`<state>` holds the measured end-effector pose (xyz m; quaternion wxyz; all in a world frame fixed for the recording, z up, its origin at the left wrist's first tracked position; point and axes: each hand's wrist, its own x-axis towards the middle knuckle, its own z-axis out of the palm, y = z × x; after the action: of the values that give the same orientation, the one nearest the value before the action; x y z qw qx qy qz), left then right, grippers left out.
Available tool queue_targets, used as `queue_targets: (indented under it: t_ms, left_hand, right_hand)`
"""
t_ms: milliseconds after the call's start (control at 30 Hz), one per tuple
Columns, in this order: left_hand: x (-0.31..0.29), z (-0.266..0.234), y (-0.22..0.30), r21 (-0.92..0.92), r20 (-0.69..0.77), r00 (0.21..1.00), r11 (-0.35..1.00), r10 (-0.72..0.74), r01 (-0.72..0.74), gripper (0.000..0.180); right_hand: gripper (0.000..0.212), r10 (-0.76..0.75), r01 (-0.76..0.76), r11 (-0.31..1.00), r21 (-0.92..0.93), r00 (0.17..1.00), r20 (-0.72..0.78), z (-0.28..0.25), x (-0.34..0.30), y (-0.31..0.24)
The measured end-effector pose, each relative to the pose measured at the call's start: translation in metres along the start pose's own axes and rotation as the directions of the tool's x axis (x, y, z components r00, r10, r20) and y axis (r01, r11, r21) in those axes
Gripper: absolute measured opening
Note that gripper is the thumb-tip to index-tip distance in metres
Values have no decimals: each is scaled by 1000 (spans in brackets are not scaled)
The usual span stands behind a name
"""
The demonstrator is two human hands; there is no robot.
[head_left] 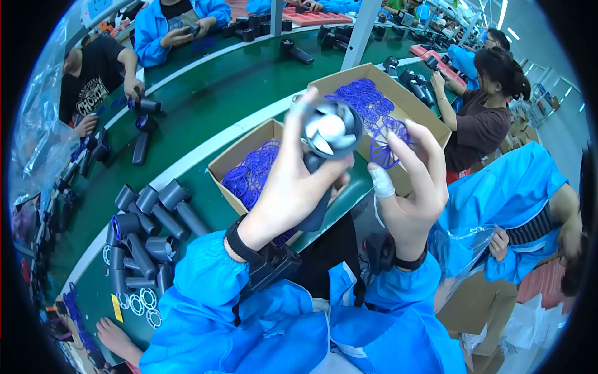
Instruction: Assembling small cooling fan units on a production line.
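Note:
My left hand [289, 187] is wrapped round a dark grey handheld fan [333, 129], slightly blurred. Its pale blades face up, with no grille over them. Just to the right, my right hand [416, 193] pinches a round purple fan grille [379, 153] between thumb and fingers, tilted on edge and apart from the fan. White tape covers that thumb's tip. Behind my hands, purple grilles [361, 93] fill part of one cardboard box [402, 87]. More lie in a second cardboard box [246, 138], partly hidden by my left forearm.
Several dark grey fan housings [165, 215] are heaped on the green bench at left, beside pale rings [148, 298] and a yellow tag [117, 308]. A green conveyor [230, 81] curves beyond. Co-workers sit across it and at right; someone's bare hand [115, 340] rests at lower left.

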<state>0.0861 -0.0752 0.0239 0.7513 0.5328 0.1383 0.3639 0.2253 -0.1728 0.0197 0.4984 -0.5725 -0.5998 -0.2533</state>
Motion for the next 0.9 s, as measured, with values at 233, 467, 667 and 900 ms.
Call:
queue_targets:
  t_ms: [233, 467, 667, 900]
  left_hand:
    - [-1, 0, -19, 481, 129, 973, 846, 192, -231, 82]
    - [0, 3, -27, 502, 151, 970, 831, 189, -240, 82]
    - [-6, 11, -23, 510, 133, 982, 840, 137, -186, 84]
    - [-13, 10, -23, 580, 96, 991, 803, 96, -134, 84]
  right_hand:
    - [43, -101, 109, 993, -40, 982, 159, 5, 13, -15]
    - [42, -76, 83, 996, -34, 984, 159, -3, 4, -13]
    - [41, -76, 88, 993, -76, 984, 159, -10, 1, -15]
    - [41, -106, 117, 991, -61, 980, 167, -8, -1, -17]
